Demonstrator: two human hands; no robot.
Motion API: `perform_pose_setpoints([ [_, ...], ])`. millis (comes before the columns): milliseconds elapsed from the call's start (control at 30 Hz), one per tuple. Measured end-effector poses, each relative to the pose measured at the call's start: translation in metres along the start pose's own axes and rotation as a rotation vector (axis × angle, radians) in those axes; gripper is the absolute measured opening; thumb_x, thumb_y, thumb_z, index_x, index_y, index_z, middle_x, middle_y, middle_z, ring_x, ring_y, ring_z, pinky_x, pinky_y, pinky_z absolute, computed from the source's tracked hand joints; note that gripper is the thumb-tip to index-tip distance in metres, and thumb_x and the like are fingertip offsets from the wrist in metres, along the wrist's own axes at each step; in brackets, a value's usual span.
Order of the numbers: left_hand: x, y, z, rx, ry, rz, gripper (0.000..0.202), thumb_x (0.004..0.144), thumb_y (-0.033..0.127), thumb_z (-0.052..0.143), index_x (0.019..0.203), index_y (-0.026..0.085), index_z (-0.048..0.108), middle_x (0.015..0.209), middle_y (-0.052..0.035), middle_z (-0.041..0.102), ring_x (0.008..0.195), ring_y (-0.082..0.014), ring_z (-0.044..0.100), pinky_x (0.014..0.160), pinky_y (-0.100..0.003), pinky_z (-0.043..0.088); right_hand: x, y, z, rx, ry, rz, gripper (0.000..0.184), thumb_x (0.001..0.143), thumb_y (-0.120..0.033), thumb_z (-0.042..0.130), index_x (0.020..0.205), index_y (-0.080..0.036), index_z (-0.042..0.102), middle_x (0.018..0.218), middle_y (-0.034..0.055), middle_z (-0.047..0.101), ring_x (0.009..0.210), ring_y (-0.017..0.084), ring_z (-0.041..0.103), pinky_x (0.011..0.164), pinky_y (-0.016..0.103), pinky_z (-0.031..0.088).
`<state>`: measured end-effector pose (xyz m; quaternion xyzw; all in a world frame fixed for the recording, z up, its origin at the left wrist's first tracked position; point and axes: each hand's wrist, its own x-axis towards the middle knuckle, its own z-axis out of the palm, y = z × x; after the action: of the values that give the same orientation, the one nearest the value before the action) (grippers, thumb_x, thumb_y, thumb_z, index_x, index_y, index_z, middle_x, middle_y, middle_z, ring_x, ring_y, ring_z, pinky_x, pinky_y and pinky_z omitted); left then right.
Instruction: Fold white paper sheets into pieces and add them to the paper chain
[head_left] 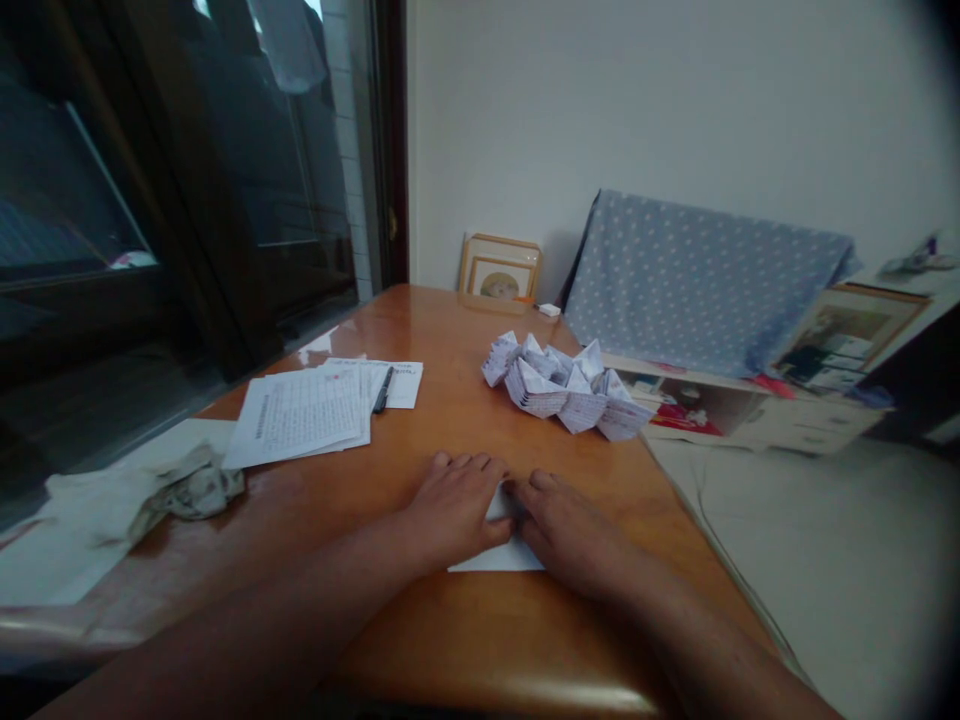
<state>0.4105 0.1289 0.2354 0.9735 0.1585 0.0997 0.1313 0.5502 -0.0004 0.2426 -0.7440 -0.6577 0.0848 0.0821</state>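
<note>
A white sheet of paper (495, 560) lies partly folded on the table, close in front of me. My left hand (459, 508) rests flat over its left side, fingers stretched forward and thumb out toward the middle. From the right, my right hand (566, 530) presses on the same paper with bent fingers, the fingertips near my left thumb. Both hands cover much of the sheet, so its full outline is hidden. Beyond them, several folded paper pieces (566, 385) made from printed sheets stand in stacked, pointed clusters.
On the wooden table (420, 330), printed sheets (300, 415) lie at the left with a black pen (384, 390) on them. A crumpled cloth (199, 485) sits nearer left. A framed picture (501, 270) stands at the far end. A low cabinet (799, 425) stands right.
</note>
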Motion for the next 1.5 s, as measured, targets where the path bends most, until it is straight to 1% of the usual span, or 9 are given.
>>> perform_pose_setpoints([
  [133,-0.001,0.001,0.001,-0.028,0.047,0.047,0.051,0.080,0.038,0.065,0.126,0.024,0.050,0.122,-0.0074,0.060,0.114,-0.0290,0.052,0.095,-0.042,0.035,0.001,0.004,0.000,0.059,0.004,-0.025,0.038,0.091,-0.021,0.046,0.128,-0.015,0.055,0.108,0.0107,0.060,0.098,0.021,0.056,0.086,0.031,0.041],
  [233,-0.001,0.001,0.003,-0.054,0.032,0.086,0.056,0.081,0.035,0.063,0.132,0.024,0.046,0.130,-0.0081,0.058,0.118,-0.0289,0.050,0.097,-0.042,0.034,0.001,0.006,0.001,0.066,0.004,-0.048,0.041,0.091,-0.019,0.047,0.131,-0.014,0.054,0.111,0.0121,0.061,0.101,0.021,0.056,0.088,0.032,0.041],
  [333,0.000,0.000,0.005,-0.052,0.024,0.097,0.060,0.081,0.035,0.064,0.136,0.023,0.043,0.131,-0.0095,0.058,0.119,-0.0296,0.049,0.098,-0.043,0.033,0.000,0.008,0.000,0.064,0.006,-0.042,0.042,0.092,-0.019,0.046,0.134,-0.015,0.053,0.108,0.0111,0.062,0.098,0.020,0.057,0.086,0.031,0.042],
  [567,-0.001,-0.002,0.006,0.002,0.021,0.098,0.057,0.083,0.040,0.062,0.136,0.024,0.046,0.124,-0.0088,0.063,0.114,-0.0303,0.051,0.095,-0.044,0.033,-0.009,0.002,-0.010,0.018,-0.026,-0.041,0.027,0.095,-0.019,0.043,0.107,-0.014,0.066,0.100,0.0100,0.062,0.095,0.019,0.056,0.084,0.030,0.042],
  [733,-0.001,-0.002,0.005,0.017,0.023,0.108,0.056,0.084,0.044,0.062,0.135,0.025,0.048,0.120,-0.0079,0.066,0.112,-0.0309,0.051,0.091,-0.043,0.033,-0.023,0.003,-0.014,-0.027,-0.031,-0.006,0.029,0.093,-0.016,0.043,0.110,-0.015,0.066,0.100,0.0097,0.060,0.093,0.019,0.055,0.083,0.030,0.041],
  [933,-0.001,-0.003,0.007,0.024,0.045,0.110,0.054,0.084,0.044,0.063,0.133,0.026,0.050,0.117,-0.0057,0.067,0.108,-0.0304,0.052,0.089,-0.043,0.032,-0.048,0.007,-0.010,-0.061,-0.008,0.042,0.028,0.097,-0.019,0.040,0.106,-0.018,0.067,0.095,0.0092,0.057,0.086,0.019,0.052,0.079,0.031,0.041],
  [1100,-0.001,-0.004,0.007,0.029,0.038,0.110,0.051,0.085,0.043,0.062,0.132,0.026,0.052,0.121,-0.0063,0.066,0.109,-0.0303,0.051,0.089,-0.042,0.031,-0.062,0.006,-0.008,-0.074,0.018,0.072,0.029,0.098,-0.021,0.038,0.108,-0.018,0.066,0.095,0.0090,0.056,0.087,0.020,0.052,0.080,0.033,0.041],
  [1333,-0.001,-0.005,0.008,0.017,0.052,0.130,0.050,0.086,0.042,0.061,0.133,0.026,0.051,0.120,-0.0063,0.066,0.110,-0.0296,0.051,0.090,-0.041,0.031,-0.080,0.010,-0.008,-0.026,0.026,0.118,0.029,0.099,-0.024,0.037,0.102,-0.019,0.066,0.094,0.0085,0.056,0.088,0.020,0.052,0.079,0.033,0.041],
  [1500,-0.002,-0.005,0.007,0.018,0.053,0.151,0.053,0.086,0.040,0.062,0.135,0.025,0.050,0.117,-0.0080,0.066,0.110,-0.0297,0.050,0.093,-0.042,0.031,-0.082,0.012,-0.017,0.038,0.017,0.128,0.023,0.097,-0.025,0.045,0.093,-0.020,0.067,0.091,0.0064,0.057,0.084,0.018,0.053,0.076,0.030,0.040],
])
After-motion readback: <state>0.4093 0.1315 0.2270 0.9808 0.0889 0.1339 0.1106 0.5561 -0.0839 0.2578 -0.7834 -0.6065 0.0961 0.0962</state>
